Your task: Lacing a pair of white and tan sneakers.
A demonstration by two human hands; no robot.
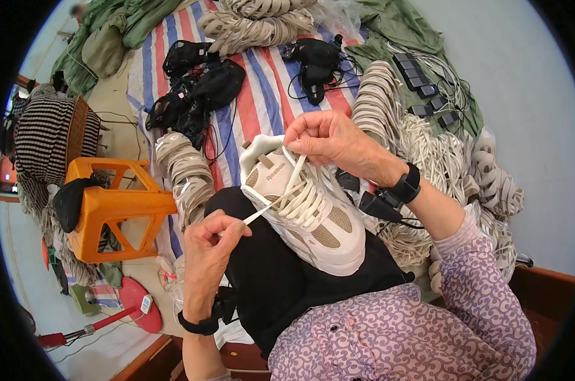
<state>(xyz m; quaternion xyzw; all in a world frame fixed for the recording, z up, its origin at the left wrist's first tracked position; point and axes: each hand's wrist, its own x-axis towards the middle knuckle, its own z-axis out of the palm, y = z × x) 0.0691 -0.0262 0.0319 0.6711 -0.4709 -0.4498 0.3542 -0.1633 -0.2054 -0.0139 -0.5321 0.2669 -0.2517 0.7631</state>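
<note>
Shoelace (296,171) sits pinched in closed left grip (210,240) and closed right grip (339,145).

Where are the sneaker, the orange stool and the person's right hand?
White-and-tan sneaker (305,206): head view, on its laced middle.
Orange stool (121,206): head view, on its side.
Right hand (341,144): head view, on the middle of the hand.

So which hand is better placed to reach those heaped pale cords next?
Probably the right hand: it is nearer the pale cords, while the left hand is beyond the shoe. Both pinch the shoelace, so the right would likely need to let go first.
</note>
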